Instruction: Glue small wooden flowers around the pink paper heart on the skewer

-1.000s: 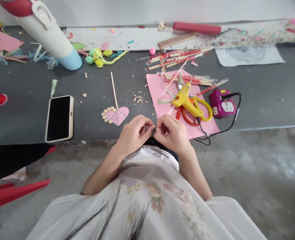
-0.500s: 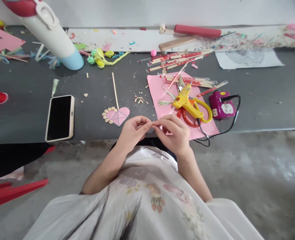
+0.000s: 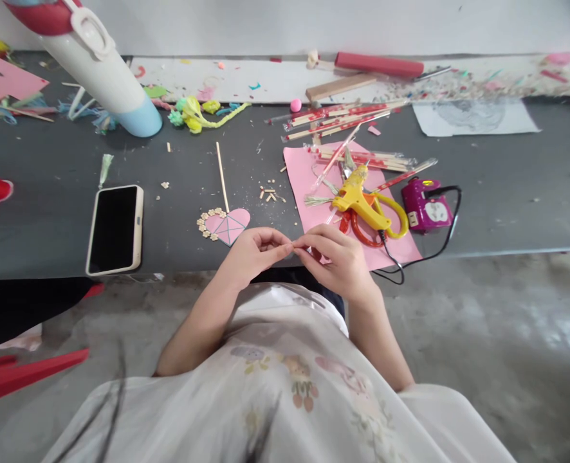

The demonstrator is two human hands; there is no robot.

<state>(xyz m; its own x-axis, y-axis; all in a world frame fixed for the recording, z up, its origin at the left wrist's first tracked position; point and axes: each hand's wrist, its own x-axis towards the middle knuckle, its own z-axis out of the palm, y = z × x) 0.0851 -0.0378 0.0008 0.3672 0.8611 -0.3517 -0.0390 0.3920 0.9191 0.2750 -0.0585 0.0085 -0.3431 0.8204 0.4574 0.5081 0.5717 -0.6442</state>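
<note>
My left hand and my right hand meet at the near edge of the dark table. Their fingertips pinch a tiny light piece between them; it is too small to name. Just beyond my left hand lies a pink paper heart on a thin wooden stick, with small wooden bits glued along its left edge. A yellow glue gun rests on a pink paper sheet past my right hand, over red and yellow scissors.
A phone lies face up at the left. A white and blue bottle stands at the back left. A purple plug block with a black cord sits right of the glue gun. Wrapped sticks, small wood chips and scraps litter the back.
Both hands have risen slightly toward the table edge, and the fingertips have drawn closer around the tiny piece. Nothing on the table has moved.
</note>
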